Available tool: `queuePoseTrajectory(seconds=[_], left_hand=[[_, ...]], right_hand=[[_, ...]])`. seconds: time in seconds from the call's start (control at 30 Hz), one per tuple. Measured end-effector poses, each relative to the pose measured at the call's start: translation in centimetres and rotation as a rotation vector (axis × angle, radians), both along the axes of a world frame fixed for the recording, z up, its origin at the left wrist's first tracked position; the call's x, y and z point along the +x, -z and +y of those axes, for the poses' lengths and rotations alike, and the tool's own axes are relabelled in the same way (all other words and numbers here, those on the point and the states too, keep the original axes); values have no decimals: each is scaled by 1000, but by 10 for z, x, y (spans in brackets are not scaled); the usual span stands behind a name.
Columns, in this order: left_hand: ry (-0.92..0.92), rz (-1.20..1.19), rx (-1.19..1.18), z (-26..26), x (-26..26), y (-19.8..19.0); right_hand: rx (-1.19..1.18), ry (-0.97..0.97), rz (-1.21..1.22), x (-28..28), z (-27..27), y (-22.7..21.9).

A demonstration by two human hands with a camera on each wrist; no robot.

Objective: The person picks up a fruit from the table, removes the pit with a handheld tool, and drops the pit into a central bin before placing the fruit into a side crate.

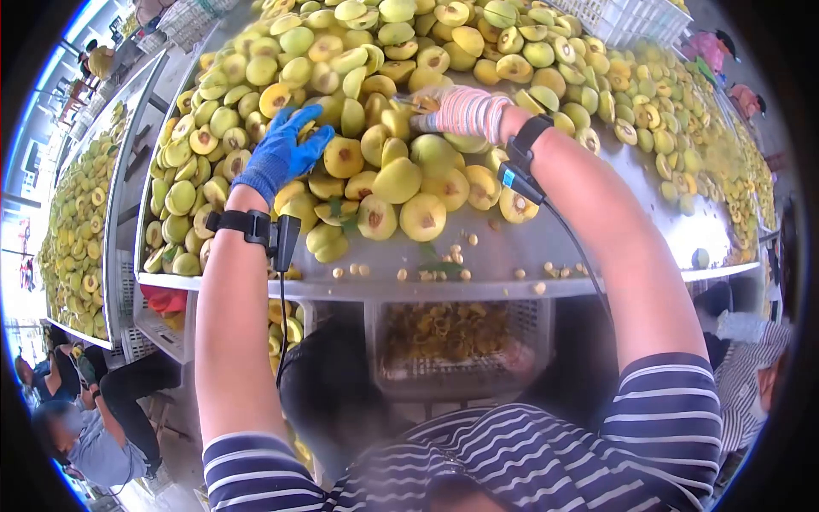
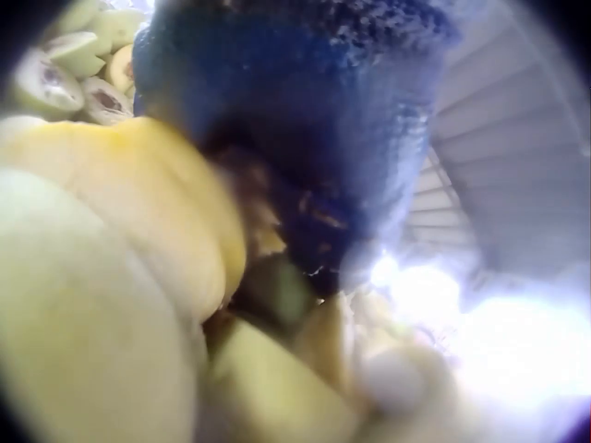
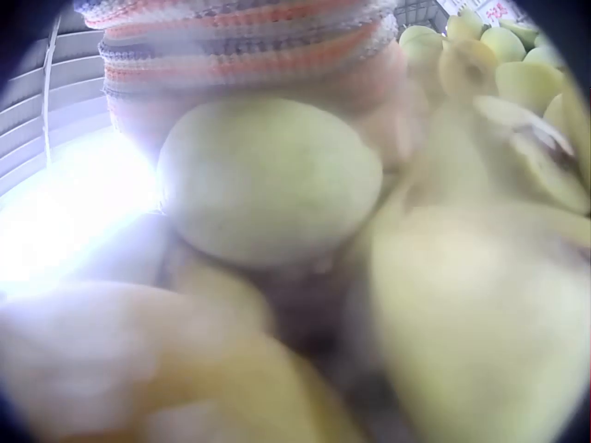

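Observation:
Halved yellow-green fruits (image 1: 397, 179) are heaped on a metal table (image 1: 341, 286). In the head view, the left hand (image 1: 286, 154), in a blue glove, rests on the heap's left part with its fingers apart among the fruits. To its right, the right hand (image 1: 465, 113), in a pink-and-white striped glove, reaches leftward into the pile; its fingertips are blurred, and whether they hold a fruit is unclear. The left wrist view shows the blue glove (image 2: 305, 120) close against fruits, fingertips hidden. Under the striped cuff (image 3: 249, 46) in the right wrist view lies a pale green fruit (image 3: 272, 180).
Small round pits (image 1: 402, 274) lie along the table's front edge. Below it stands a crate (image 1: 461, 367) with brownish pieces. More fruit covers the table's right side (image 1: 657, 119) and another table at left (image 1: 81, 230). Other people sit at both sides.

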State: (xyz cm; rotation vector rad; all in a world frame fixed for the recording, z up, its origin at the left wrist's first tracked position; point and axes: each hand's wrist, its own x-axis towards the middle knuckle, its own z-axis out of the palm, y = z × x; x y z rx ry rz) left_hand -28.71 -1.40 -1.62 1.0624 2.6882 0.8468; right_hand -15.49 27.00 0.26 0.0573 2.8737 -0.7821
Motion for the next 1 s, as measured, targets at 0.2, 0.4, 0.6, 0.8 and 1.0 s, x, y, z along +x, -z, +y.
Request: queuePoseTrajectory(seconds=[0.2,0.4,0.6,0.8,1.0], left_hand=[[-104,398,-145,-24,63,-10],[79,431,-242,25,77,-4],[202,324,5,43,53,44],[283,-252,609,4,156,-24],[285,-151,467,18,276,-26]], right_hand=[[-9,227,56,78,-32,-26],[106,420,193,183,-56,-48],[-222,429,234,269,-95,-35],[-419,471,201,294,-117,-29],[233,86,500,292,-137,14]])
